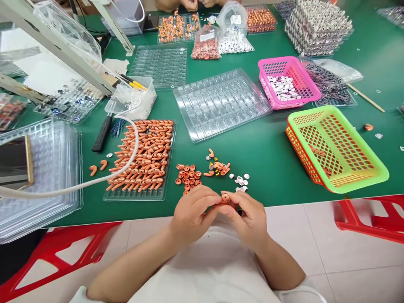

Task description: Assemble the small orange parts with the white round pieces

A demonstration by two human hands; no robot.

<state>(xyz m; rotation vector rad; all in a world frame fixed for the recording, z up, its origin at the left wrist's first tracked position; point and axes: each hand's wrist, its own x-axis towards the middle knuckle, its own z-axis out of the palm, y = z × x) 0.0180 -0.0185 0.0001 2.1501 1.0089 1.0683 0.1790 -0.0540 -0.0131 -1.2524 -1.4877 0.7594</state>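
Note:
Close to the table's front edge, my left hand (197,212) and my right hand (248,216) meet with fingertips pinched around a small orange earbud shell (225,198). Its rounded face with a dark hole points up; the rest is hidden by my fingers. Just beyond my left hand lies a cluster of round orange caps (189,176). White discs (241,181) are scattered past my right hand. Between them sits a small heap of orange stemmed earbud shells (219,167) with yellow bits. To the left, a clear tray holds rows of orange earbud shells (145,155).
A green basket (356,147) nested in an orange one stands right, a pink basket (288,80) with white discs behind it. An empty clear tray (221,101) lies mid-table. A white cable (134,155) arches over the left. Another person's hands (197,4) show at the far side.

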